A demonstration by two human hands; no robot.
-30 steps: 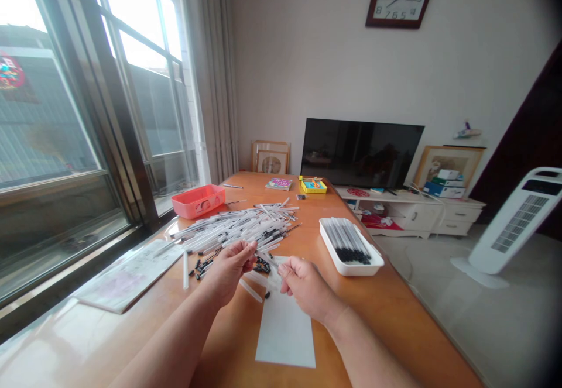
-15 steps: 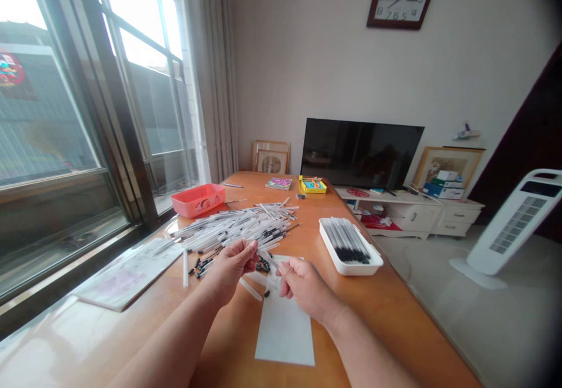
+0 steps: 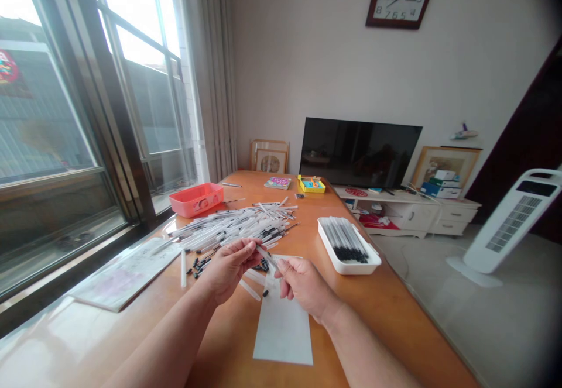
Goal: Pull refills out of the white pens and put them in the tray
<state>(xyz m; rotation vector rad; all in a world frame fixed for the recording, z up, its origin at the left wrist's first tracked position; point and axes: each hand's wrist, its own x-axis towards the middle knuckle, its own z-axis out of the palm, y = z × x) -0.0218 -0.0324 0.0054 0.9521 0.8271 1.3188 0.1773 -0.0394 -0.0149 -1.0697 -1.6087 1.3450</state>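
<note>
My left hand point(image 3: 230, 265) and my right hand point(image 3: 301, 282) meet over the wooden table point(image 3: 395, 323), both pinching one clear pen barrel point(image 3: 266, 256) between them. The left fingers close on its far end, the right fingers on its near end. A heap of clear pen barrels point(image 3: 232, 227) lies just beyond the hands, with small black caps point(image 3: 198, 264) scattered at its near edge. Under the right hand lies a white sheet of paper point(image 3: 283, 332).
A white tray point(image 3: 349, 246) of finished pens with black ends stands to the right. A pink basket point(image 3: 196, 199) sits at the far left, a printed sheet point(image 3: 125, 271) by the window, books point(image 3: 312, 185) at the far end. A TV point(image 3: 360, 153) and a fan point(image 3: 509, 224) stand beyond.
The hands have barely moved. My left fingers have shifted slightly on the barrel's end; the view has drifted a little.
</note>
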